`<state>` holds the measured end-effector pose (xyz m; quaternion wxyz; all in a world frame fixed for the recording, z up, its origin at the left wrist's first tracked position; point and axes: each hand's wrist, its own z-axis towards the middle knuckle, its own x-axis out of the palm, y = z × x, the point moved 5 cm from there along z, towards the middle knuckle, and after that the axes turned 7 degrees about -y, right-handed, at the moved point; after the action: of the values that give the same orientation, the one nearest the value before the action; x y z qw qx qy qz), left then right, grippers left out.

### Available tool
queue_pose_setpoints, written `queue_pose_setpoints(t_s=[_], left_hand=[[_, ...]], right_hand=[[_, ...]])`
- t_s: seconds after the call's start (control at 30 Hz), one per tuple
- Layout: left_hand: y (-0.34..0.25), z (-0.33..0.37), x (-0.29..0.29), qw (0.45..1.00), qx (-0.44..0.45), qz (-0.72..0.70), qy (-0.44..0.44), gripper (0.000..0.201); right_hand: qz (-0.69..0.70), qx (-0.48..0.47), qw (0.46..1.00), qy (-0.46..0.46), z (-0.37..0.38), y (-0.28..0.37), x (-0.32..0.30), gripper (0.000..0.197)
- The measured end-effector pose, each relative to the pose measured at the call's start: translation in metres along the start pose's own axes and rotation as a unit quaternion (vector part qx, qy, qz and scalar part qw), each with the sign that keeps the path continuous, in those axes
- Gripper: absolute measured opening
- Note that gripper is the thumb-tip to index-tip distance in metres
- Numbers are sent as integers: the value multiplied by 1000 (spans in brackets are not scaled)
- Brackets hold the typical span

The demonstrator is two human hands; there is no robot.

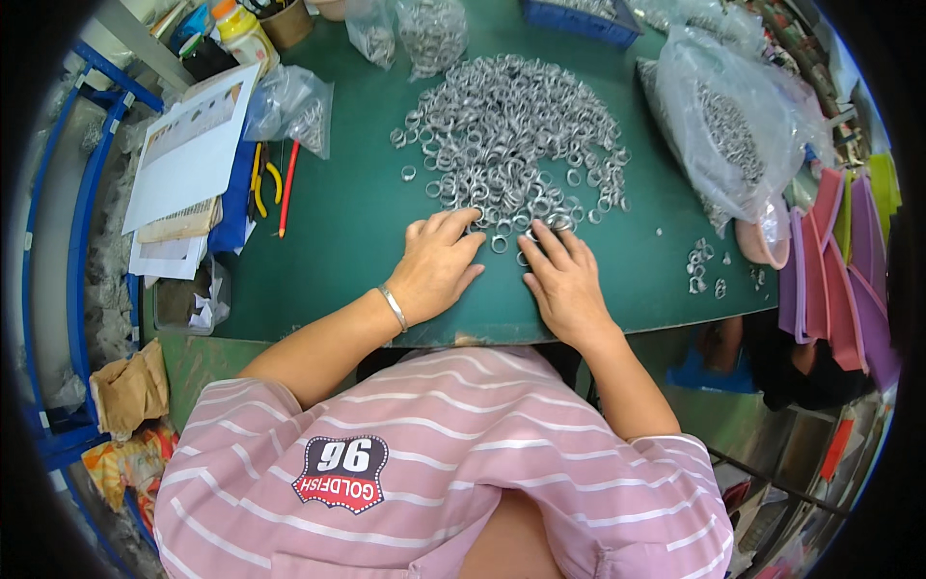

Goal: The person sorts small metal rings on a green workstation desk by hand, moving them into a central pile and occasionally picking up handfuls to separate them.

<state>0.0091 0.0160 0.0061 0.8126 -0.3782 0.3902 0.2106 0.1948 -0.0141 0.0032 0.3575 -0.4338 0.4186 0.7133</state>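
Note:
A heap of silver metal rings point(511, 125) is spread over the green tabletop point(347, 222) before me. My left hand point(436, 262) rests at the heap's near left edge, palm down. Its fingertips touch rings there, and its thumb stands apart. On the near right edge, my right hand point(564, 285) lies with fingers stretched out over some rings. Both hands are open; what lies beneath the fingertips is partly hidden. A few loose rings point(499, 244) sit between the two hands. A bracelet point(394, 307) circles my left wrist.
At right stand a large clear bag of rings point(728, 135), a pink bowl point(762, 241) and a small scatter of rings point(699, 261). Small bags point(432, 34) and a blue basket point(584, 21) line the back. Pliers point(273, 183), a red pencil point(288, 188) and papers point(183, 159) lie left.

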Motion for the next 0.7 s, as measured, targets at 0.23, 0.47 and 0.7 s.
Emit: queue_pose_setpoints(t_s=[0.23,0.47,0.7], left_hand=[[-3,-9,-13,996,-17,-80,-28,39],[6,-11,-14,988,-40,-148,-12,34],[-1,7,-5,994,-17,-105,-22,25]], right_hand=[[141,-14,986,-82,3,23,0,38],[248,88,954,-146,-4,-15,-22,24],[234,99,962,-97,2,0,-3,22]])
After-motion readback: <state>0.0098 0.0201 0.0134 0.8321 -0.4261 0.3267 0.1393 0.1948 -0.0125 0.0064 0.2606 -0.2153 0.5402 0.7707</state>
